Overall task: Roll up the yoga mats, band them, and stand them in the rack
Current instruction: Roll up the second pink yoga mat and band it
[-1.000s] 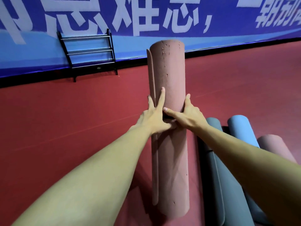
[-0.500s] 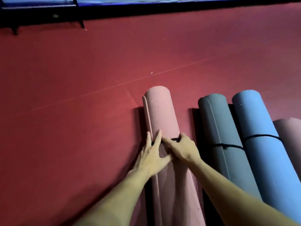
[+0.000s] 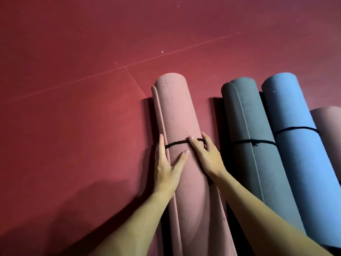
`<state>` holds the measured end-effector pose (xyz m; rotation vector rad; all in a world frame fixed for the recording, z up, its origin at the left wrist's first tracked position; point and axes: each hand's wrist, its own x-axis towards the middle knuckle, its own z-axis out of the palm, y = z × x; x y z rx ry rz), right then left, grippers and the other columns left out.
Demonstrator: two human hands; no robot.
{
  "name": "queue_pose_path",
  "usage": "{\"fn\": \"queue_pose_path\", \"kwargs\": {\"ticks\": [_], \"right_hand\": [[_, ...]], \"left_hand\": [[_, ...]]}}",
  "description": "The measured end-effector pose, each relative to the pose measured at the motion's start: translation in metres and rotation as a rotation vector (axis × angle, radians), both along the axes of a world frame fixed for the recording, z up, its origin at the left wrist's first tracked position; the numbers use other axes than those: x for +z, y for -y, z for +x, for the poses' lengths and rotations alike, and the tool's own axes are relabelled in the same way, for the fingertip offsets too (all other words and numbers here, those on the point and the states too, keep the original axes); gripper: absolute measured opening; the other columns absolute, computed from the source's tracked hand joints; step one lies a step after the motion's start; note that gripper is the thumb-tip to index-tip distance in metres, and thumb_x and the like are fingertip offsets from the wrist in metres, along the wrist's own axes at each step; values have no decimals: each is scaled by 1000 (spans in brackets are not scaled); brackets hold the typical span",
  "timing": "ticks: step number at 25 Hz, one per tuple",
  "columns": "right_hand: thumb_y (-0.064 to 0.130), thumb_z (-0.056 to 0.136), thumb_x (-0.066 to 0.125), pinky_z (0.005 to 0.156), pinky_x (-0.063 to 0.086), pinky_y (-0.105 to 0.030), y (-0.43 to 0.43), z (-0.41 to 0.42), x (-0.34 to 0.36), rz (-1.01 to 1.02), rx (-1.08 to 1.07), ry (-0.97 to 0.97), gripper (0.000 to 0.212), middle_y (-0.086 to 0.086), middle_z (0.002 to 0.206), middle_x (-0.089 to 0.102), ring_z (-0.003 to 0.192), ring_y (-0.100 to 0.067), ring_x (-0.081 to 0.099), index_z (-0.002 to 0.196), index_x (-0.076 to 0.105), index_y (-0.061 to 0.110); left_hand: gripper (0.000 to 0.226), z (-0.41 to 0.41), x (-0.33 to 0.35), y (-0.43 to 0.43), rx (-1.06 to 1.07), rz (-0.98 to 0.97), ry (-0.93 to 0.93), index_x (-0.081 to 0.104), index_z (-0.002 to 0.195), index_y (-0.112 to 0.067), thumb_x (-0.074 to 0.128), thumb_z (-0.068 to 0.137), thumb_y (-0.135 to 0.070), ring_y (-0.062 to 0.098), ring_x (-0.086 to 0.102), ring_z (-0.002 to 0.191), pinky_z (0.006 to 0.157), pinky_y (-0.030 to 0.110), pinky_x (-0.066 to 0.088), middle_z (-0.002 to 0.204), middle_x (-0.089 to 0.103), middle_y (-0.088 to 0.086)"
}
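Banding the pink mat (image 3: 175, 111): my left hand (image 3: 166, 167) presses it flat-fingered, my right hand (image 3: 206, 157) lays straight fingers on the band (image 3: 177, 143). Grey mat (image 3: 245, 117) and blue mat (image 3: 287, 111) are banded; I judge racking remains.

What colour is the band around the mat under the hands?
Black: a thin black cord band around the rolled pink foam yoga mat; head view.

- Four rolled mats: two pink mats (image 3: 177, 115) (image 3: 330, 126), one grey mat (image 3: 245, 115), one blue mat (image 3: 287, 108).
- Three black bands (image 3: 177, 142) (image 3: 252, 142) (image 3: 295, 128).
- Two hands — left hand (image 3: 166, 169), right hand (image 3: 208, 156).
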<state>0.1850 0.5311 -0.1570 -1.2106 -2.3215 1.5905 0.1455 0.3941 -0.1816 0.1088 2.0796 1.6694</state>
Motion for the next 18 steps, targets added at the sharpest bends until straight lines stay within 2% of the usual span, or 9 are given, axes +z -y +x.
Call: {"fn": "queue_pose_path", "kwargs": {"ticks": [2,4,6,8,10,12,14,16,18], "right_hand": [[76,82,61,109,40,-29,8,12,-2,6,-29,16,77,13,140,60,129,-8,55,144,53,32],[68,89,61,98,42,-24,13,25,-1,-6,-37,25,62,12,131,63,119,-6,58,137,58,28],[66,93,54,88,40,-22,9,22,7,-1,-65,9,58,8,122,66,113,-10,60,126,64,21],[69,95,47,90,41,-27,0,4,10,8,-136,-29,62,1,118,67,114,-17,61,118,66,15],[67,95,50,107,40,-32,-11,-18,10,-35,-100,-39,68,0,138,61,128,-16,55,138,57,15],[72,88,58,116,37,-38,-10,-29,7,-52,13,-13,82,4,150,53,136,-14,50,152,43,23],[81,79,55,119,35,-41,-3,-27,5,-8,63,55,92,8,152,51,138,-15,49,155,38,31],[76,87,51,120,27,-33,10,-22,7,65,102,97,92,8,161,38,147,-16,38,161,25,29],[69,93,50,114,22,-27,28,-14,10,140,117,105,90,8,167,26,152,-11,27,163,16,23]], "left_hand": [[95,-1,-2,2,84,-11,58,24,158,-43,80,82,-47,9,39,143,104,18,30,159,39,-8],[95,0,-3,2,133,-23,100,29,158,-38,81,80,-48,11,41,142,106,21,31,158,43,-5],[96,5,0,1,125,-30,89,27,159,-35,76,80,-58,10,33,147,111,20,24,163,34,-6],[91,2,5,-2,129,-40,28,25,159,-38,64,83,-70,8,22,152,115,20,17,167,22,-8],[77,-11,10,-10,100,-70,-16,23,157,-48,54,90,-69,10,22,152,119,28,19,169,15,-11],[72,-18,19,-19,32,-145,-8,17,155,-56,48,92,-71,16,23,153,119,37,22,170,11,-11],[76,-17,22,-25,17,-230,28,11,155,-58,44,89,-78,21,23,153,118,42,25,170,9,-7],[80,-16,17,-20,46,-284,32,10,156,-55,43,88,-80,23,28,151,115,42,29,169,15,-4],[78,-19,7,-6,80,-252,5,14,159,-49,45,91,-73,22,32,149,114,38,30,166,27,-1]]}}
